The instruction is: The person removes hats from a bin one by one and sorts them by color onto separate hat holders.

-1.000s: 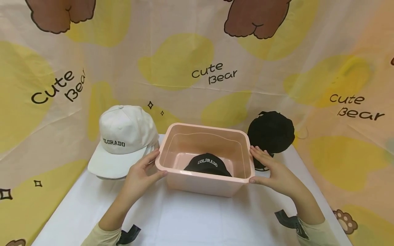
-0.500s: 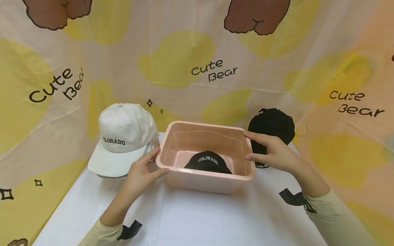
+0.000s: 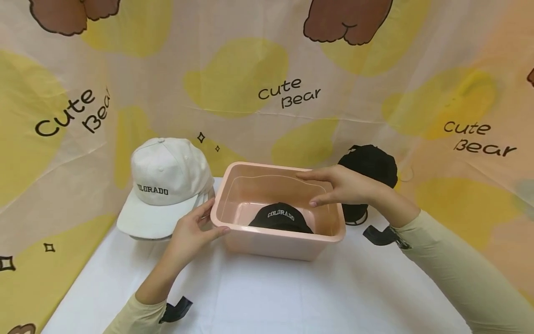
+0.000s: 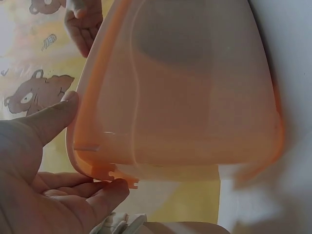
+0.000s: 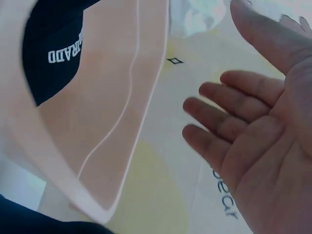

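In the head view, a pink plastic bin (image 3: 271, 248) stands mid-table with a black baseball cap (image 3: 278, 221) inside, "COLORADO" on its front. My left hand (image 3: 193, 234) holds the bin's near left corner, thumb at the front rim and fingers along the left side. The left wrist view shows those fingers (image 4: 109, 197) against the bin's end. My right hand (image 3: 340, 183) hovers above the bin's right part, thumb and fingers apart. Its fingers (image 5: 229, 105) are spread and hold nothing in the right wrist view. The bin's front wall hides the cap's lower part.
A white cap (image 3: 171, 176) marked "COLORADO" sits left of the bin, seemingly stacked on others. Another black cap (image 3: 371, 162) stands to the right, partly behind my right hand. A patterned bear cloth (image 3: 233, 79) hangs behind the white-covered table (image 3: 258, 297).
My right hand has let go of the bin's right rim and moved left and up, over the bin. My left hand stays at the corner. The bin and caps keep their places.
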Tool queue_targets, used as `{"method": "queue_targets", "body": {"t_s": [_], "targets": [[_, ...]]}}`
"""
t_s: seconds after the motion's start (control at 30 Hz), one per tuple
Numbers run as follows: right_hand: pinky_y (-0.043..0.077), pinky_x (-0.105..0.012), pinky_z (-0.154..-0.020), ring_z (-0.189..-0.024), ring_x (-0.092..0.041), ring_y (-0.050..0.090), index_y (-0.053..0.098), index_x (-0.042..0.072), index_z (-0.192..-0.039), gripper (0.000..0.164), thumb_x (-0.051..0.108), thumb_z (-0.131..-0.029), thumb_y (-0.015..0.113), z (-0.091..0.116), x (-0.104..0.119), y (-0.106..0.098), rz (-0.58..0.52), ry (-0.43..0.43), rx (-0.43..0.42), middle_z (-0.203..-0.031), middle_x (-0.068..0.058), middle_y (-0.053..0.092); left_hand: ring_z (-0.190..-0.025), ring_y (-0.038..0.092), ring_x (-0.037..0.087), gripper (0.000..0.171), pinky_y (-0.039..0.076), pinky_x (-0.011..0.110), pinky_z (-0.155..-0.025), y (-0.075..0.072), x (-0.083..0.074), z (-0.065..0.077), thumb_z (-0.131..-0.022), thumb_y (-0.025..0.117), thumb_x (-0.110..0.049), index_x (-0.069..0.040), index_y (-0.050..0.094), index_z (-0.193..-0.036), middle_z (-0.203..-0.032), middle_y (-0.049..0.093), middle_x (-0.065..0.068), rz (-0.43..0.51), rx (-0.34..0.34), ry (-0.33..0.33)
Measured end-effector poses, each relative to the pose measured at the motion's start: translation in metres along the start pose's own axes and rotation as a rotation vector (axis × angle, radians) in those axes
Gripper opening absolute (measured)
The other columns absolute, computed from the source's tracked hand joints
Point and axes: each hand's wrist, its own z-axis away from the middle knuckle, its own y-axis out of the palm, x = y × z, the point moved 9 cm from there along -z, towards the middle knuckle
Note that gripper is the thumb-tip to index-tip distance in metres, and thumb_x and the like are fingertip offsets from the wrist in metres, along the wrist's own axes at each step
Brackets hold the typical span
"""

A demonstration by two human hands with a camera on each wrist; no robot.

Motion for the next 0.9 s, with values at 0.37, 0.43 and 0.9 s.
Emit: {"method": "queue_targets", "body": {"t_s": [0.37,0.43,0.9], "targets": [[0.046,-0.041,-0.116,-0.140,-0.015,0.051,0.058,0.024,-0.147,0.067,0.040,-0.087,0.082,-0.039,0.014,0.036,-0.011,-0.095,0.293,-0.148,0.009,0.057,-0.137,0.052,0.032,0.096,0.052,0.039,-0.104,0.001,0.007,-0.001,-0.077,0.092,-0.025,0.002,0.041,-0.153,-0.155,0.045,0.020,0.075,0.024,-0.052],[0.046,-0.040,-0.116,-0.139,-0.014,0.052,0.059,0.022,-0.146,0.066,0.039,-0.087,0.083,-0.043,0.015,0.043,-0.016,-0.107,0.330,-0.147,0.009,0.059,-0.138,0.052,0.032,0.096,0.052,0.038,-0.104,0.001,0.007,-0.002,-0.077,0.093,-0.025,0.002,0.041,-0.153,-0.156,0.045,0.020,0.077,0.024,-0.049],[0.048,-0.032,-0.113,-0.132,-0.015,0.059,0.066,0.012,-0.137,0.058,0.019,-0.084,0.086,-0.052,0.015,0.083,-0.213,-0.068,0.548,-0.138,0.001,0.066,-0.138,0.052,0.030,0.094,0.051,0.038,-0.106,-0.002,0.006,-0.001,-0.077,0.092,-0.030,0.002,0.044,-0.152,-0.156,0.045,0.017,0.026,0.014,-0.050]]}}
